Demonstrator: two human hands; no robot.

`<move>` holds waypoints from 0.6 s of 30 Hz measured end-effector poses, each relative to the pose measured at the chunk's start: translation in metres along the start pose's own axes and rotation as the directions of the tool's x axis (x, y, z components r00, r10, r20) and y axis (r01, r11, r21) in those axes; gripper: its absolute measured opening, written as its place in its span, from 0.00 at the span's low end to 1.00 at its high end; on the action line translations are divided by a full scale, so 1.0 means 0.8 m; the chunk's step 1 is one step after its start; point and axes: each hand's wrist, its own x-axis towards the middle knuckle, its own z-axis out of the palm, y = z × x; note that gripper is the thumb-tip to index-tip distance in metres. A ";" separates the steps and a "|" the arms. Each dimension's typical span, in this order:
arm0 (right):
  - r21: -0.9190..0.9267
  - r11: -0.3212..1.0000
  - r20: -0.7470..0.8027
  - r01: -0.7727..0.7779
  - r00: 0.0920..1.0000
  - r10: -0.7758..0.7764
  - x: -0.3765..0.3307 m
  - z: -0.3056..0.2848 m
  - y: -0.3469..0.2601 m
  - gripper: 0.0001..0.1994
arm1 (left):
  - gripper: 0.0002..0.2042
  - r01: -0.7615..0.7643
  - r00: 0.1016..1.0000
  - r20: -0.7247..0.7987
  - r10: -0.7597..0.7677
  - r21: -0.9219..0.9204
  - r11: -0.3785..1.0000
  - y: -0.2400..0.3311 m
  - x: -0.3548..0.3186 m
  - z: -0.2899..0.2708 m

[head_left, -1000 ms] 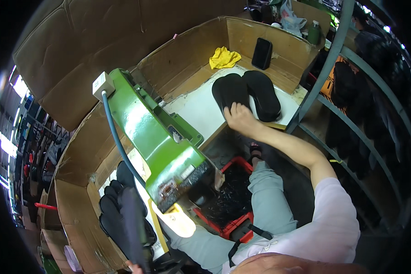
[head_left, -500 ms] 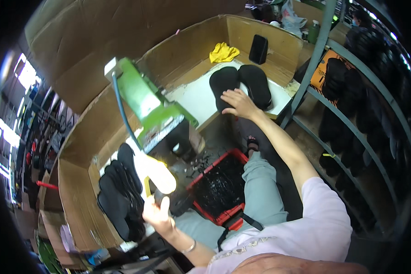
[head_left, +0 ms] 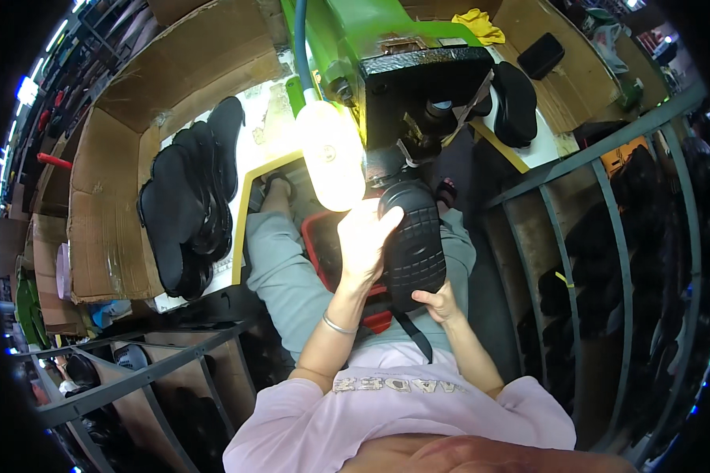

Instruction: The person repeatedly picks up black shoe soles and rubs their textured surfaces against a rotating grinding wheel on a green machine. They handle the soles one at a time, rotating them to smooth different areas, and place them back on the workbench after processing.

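A black shoe sole (head_left: 415,252) with a ridged, grid-patterned face lies between my two hands, its far end at the black working part (head_left: 390,158) of a green machine (head_left: 347,31). My left hand (head_left: 363,244) is closed on its left edge, thumb lying on the ridged face. Down at the near end, my right hand (head_left: 443,304) pinches the sole with the thumb on top; its other fingers are mostly hidden underneath. A bright lamp (head_left: 331,162) glows just beyond my left hand. Where the sole's far tip meets the machine is hard to make out.
Several black soles (head_left: 185,201) lean in a row on the left table. Another sole (head_left: 515,106) lies on the right table, near a yellow cloth (head_left: 480,26) and a black block (head_left: 540,55). Below is a red crate (head_left: 315,240). Metal racks (head_left: 599,213) flank me.
My right hand has come from the soles on the right table to my front, with a sole now held. My left hand has moved from beside the lamp onto that sole. The view has turned.
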 end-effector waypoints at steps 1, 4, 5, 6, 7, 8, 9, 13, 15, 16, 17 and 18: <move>0.010 1.000 -0.036 0.027 0.999 -0.027 -0.001 0.001 0.002 0.28 | 0.09 0.014 0.999 0.039 -0.015 0.020 1.000 -0.001 0.002 0.001; 0.039 0.998 -0.096 0.046 0.995 -0.043 0.005 0.002 0.003 0.27 | 0.10 -0.107 0.994 0.060 0.092 0.352 0.930 -0.006 0.012 -0.002; 0.054 0.998 -0.100 0.018 0.995 -0.013 0.006 0.001 0.003 0.27 | 0.10 -0.176 0.984 0.043 0.172 0.374 0.910 -0.008 0.013 -0.005; 0.077 0.997 -0.112 0.003 0.994 0.005 0.004 0.001 0.004 0.27 | 0.10 -0.237 0.969 0.035 0.243 0.381 0.894 -0.009 0.014 -0.008; 0.072 0.997 -0.115 -0.019 0.993 0.027 0.003 -0.002 0.004 0.27 | 0.09 -0.258 0.960 -0.001 0.279 0.377 0.890 -0.011 0.012 -0.012; 0.074 0.997 -0.128 -0.027 0.991 0.037 0.000 -0.004 0.002 0.26 | 0.09 -0.279 0.949 -0.036 0.314 0.374 0.884 -0.012 0.009 -0.015; 0.073 0.997 -0.131 -0.031 0.991 0.040 -0.002 -0.007 -0.002 0.26 | 0.10 -0.274 0.948 -0.046 0.314 0.379 0.884 -0.012 0.004 -0.020; 0.019 0.958 -0.319 0.286 0.910 -0.266 0.006 -0.029 -0.054 0.28 | 0.11 -0.240 0.960 -0.029 0.280 0.436 0.867 -0.009 -0.010 -0.035; -0.091 0.933 -0.457 0.348 0.818 -0.350 0.030 -0.040 -0.100 0.26 | 0.12 -0.234 0.963 -0.018 0.270 0.448 0.863 -0.007 -0.007 -0.038; -0.210 0.891 -0.427 0.402 0.782 -0.453 0.042 -0.041 -0.121 0.25 | 0.13 -0.268 0.954 0.015 0.300 0.493 0.827 -0.004 -0.003 -0.039; -0.277 0.868 -0.399 0.412 0.772 -0.494 0.056 -0.041 -0.144 0.24 | 0.14 -0.303 0.943 0.050 0.329 0.537 0.787 -0.001 0.003 -0.039; -0.273 0.869 -0.321 0.413 0.812 -0.487 0.072 -0.039 -0.167 0.23 | 0.14 -0.324 0.938 0.073 0.340 0.539 0.777 0.006 0.005 -0.042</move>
